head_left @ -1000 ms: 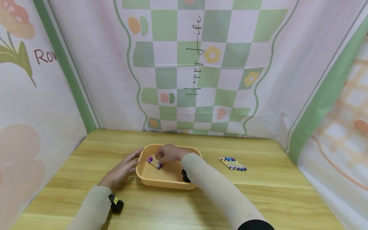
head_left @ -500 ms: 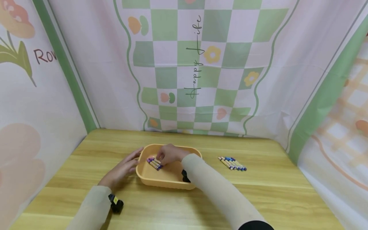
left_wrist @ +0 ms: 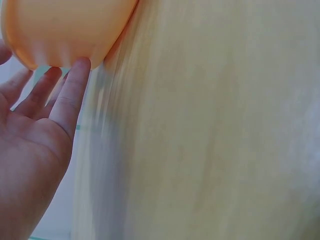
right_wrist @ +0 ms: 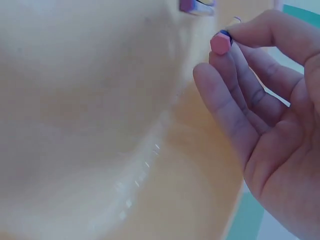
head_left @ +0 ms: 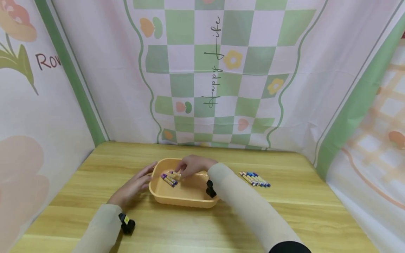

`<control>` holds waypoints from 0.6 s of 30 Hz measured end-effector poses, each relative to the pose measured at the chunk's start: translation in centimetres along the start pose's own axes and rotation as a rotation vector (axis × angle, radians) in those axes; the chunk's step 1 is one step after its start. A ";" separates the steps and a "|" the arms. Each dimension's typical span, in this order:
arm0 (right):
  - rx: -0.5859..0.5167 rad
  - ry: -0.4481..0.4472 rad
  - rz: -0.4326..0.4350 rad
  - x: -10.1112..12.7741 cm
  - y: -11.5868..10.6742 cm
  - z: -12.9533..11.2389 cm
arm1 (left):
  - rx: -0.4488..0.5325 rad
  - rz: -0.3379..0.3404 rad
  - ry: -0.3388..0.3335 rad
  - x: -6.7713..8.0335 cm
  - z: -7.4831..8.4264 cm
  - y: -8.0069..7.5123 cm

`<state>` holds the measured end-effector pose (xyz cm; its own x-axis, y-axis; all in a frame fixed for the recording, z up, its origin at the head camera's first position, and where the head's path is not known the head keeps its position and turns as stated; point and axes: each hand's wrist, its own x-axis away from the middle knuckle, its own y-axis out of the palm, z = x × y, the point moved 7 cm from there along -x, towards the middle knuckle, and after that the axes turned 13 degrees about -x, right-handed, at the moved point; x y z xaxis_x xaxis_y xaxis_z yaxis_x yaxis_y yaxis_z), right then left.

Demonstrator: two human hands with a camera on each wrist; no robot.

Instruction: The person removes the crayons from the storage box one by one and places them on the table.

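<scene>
An orange-yellow plastic basket (head_left: pixel 185 202) stands on the wooden table. Inside its left part lie purple-ended crayons (head_left: pixel 169 180) with pale wrappers. My right hand (head_left: pixel 193 166) is over the basket and pinches a crayon (right_wrist: pixel 220 44) between thumb and fingertips; its pink end faces the right wrist camera. A purple-ended crayon (right_wrist: pixel 195 6) shows at the top of that view. My left hand (head_left: pixel 134 188) is at the basket's left side. In the left wrist view, its fairly straight fingers (left_wrist: pixel 71 95) touch the outer wall of the basket (left_wrist: pixel 70 30).
Several blue-ended crayons (head_left: pixel 255 179) lie side by side on the table (head_left: pixel 300 211), right of the basket. A patterned cloth (head_left: pixel 209 80) hangs behind the table's far edge, and more cloth covers both sides.
My right hand has lifted slightly and shifted right, bringing a crayon away from the others in the basket. My left hand stays at the basket's left side.
</scene>
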<state>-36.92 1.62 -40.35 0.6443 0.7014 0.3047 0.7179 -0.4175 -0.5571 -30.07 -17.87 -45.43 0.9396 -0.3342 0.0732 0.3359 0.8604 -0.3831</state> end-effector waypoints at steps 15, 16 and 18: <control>-0.048 -0.004 0.066 6.1 -6.3 0.7 | 0.018 0.007 -0.027 0.0 0.0 0.0; -0.045 -0.005 0.074 6.7 -6.7 1.0 | 0.014 0.006 -0.027 0.0 0.0 0.1; -0.054 0.005 0.098 8.0 -7.7 1.7 | 0.010 0.007 -0.028 0.0 -0.1 0.0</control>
<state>-37.73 11.46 -34.96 0.7132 0.6529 0.2551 0.6646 -0.5143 -0.5420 -30.06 -17.89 -45.56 0.9434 -0.3173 0.0967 0.3298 0.8664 -0.3750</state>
